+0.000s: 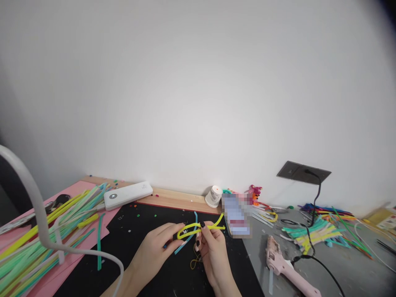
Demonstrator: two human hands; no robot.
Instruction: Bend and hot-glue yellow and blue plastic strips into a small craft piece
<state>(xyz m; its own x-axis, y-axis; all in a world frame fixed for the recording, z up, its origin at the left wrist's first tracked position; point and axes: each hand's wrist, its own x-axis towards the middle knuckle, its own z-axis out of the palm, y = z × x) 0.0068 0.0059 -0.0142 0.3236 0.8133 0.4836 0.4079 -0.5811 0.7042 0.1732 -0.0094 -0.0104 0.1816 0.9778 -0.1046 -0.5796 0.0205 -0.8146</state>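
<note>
A yellow pipe cleaner [192, 234], bent into a long loop with two loose ends at the right, is held between both hands above the black mat. My left hand [157, 247] pinches the loop's rounded left end. With thumb and fingers, my right hand [212, 243] grips it near the loose ends. A blue pipe cleaner [181, 248] lies behind and below the loop; whether a finger touches it I cannot tell. Under the right hand is a thin tan cord [195, 263], curled on the mat.
Bundled pipe cleaners [34, 247] lie on pink sheets at left, beside a white power bank [128, 194] and a white cable [40, 218]. A paper cup [213, 196] and phone [236, 216] stand behind my hands. A pink glue gun [287, 270] lies at right, near more pipe cleaners [315, 233].
</note>
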